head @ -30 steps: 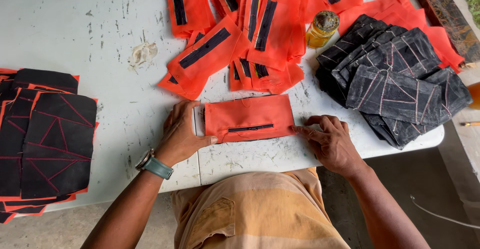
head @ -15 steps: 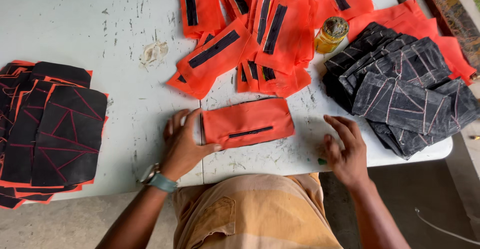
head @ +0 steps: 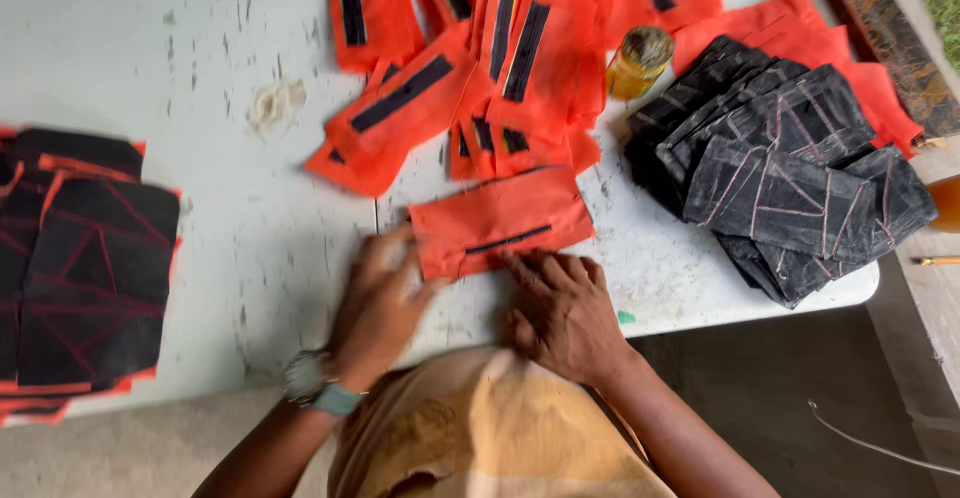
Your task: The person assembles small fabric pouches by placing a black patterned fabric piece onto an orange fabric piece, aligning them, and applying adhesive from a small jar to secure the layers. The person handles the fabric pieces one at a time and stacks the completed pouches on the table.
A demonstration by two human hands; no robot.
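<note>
Head camera looks down on a white table (head: 200, 48) with a person leaning over its near edge. One orange cloth piece (head: 500, 220) with a thin black slit lies flat on the table, just in front of the person. The left hand (head: 385, 298) is blurry, with its fingers spread; its fingertips touch the left end of the orange cloth piece. It does not grip anything. The left arm has a wristwatch (head: 315, 386) with a light blue-green band. The right hand (head: 563, 310) lies open and flat, palm down, with its fingertips on the bottom edge of the same cloth piece. It does not grip anything either. Behind the cloth piece is a messy pile of orange pieces with black strips (head: 490, 48), and the near end of the pile touches the cloth piece. To the right is a stack of black patches with pink lines (head: 790, 173), sitting partly on more orange cloth. A small yellow jar (head: 638, 63) stands between the orange pile and the black stack. On the far left is another stack of black patches with orange edges (head: 80, 268). A little wad of pale thread (head: 275, 103) lies alone on the table.
</note>
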